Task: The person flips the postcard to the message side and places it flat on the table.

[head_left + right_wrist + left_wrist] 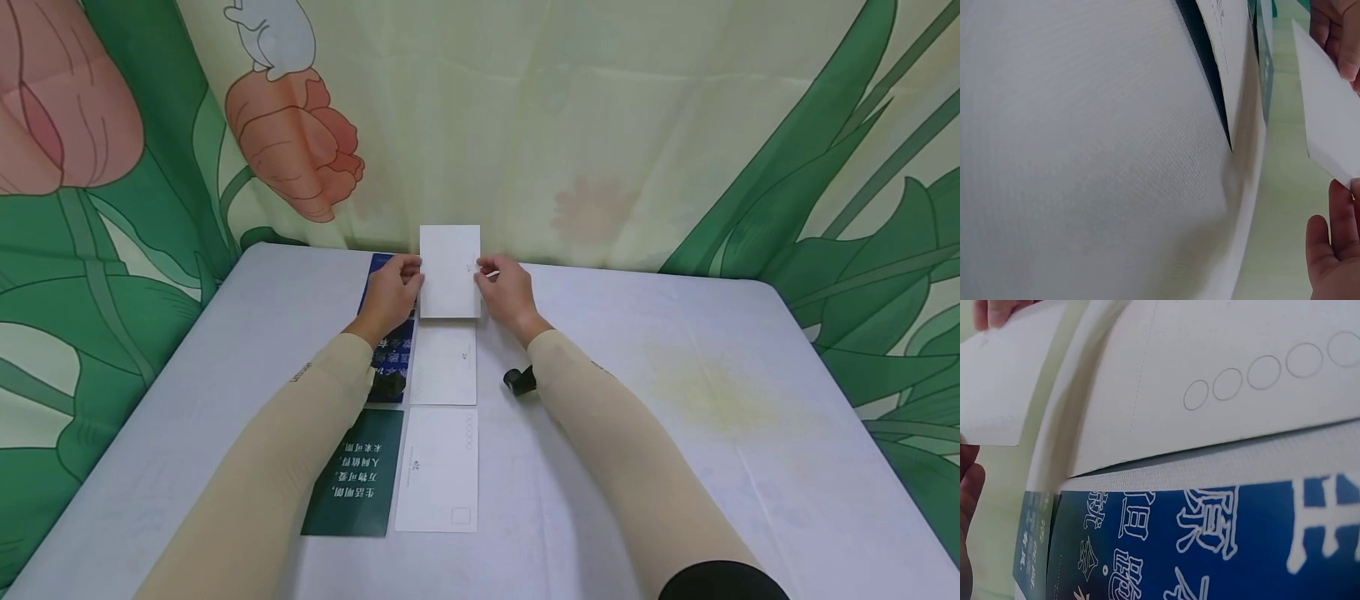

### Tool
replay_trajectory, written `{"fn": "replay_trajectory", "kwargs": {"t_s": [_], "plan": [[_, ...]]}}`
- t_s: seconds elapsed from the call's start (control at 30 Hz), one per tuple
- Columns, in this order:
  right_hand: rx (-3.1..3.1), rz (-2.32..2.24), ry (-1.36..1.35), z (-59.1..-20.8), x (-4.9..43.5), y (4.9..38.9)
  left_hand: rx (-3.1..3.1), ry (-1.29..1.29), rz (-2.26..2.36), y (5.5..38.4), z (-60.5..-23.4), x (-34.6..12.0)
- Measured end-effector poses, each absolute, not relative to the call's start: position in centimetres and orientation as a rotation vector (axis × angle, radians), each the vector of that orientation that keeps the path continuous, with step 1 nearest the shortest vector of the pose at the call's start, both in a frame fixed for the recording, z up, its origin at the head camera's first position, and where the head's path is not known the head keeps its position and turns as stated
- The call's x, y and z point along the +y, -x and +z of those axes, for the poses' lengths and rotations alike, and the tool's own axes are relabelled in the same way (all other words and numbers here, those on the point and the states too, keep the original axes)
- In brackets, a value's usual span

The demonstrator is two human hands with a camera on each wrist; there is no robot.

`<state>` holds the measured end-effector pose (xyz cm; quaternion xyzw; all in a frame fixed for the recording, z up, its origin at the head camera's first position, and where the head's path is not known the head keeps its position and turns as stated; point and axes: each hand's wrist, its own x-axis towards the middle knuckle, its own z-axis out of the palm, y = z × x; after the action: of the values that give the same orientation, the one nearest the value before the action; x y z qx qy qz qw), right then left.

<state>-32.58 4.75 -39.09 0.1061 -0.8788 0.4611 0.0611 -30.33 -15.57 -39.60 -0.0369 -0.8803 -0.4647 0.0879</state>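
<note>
A white postcard point(450, 273) is held up over the far edge of the table, pinched between my two hands. Fingers of my left hand point(385, 297) grip its left side; my right hand point(512, 296) pinches its right side. In the right wrist view the postcard point(1330, 103) stands clear of the tablecloth. Just below it lies another white postcard point(444, 364), its row of printed circles visible in the left wrist view. Beneath my left wrist is a blue card point(393, 350) with white lettering, partly hidden by the hand and sleeve.
Nearer the front, a dark green card point(360, 475) with white text lies beside a white postcard point(437, 471). A white cloth point(637, 467) covers the table. Behind hangs a printed curtain point(487, 125) with plants and a carrot. A black wrist camera point(520, 382) sits by the right sleeve.
</note>
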Motion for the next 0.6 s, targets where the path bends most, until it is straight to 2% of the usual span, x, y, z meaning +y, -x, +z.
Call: {"fn": "replay_trajectory", "kwargs": {"t_s": [0.6], "plan": [[-2.818,1.352,-0.322,-39.69,4.78,32.81,-2.85,0.16,-1.089,30.63,-39.91,-15.34]]}}
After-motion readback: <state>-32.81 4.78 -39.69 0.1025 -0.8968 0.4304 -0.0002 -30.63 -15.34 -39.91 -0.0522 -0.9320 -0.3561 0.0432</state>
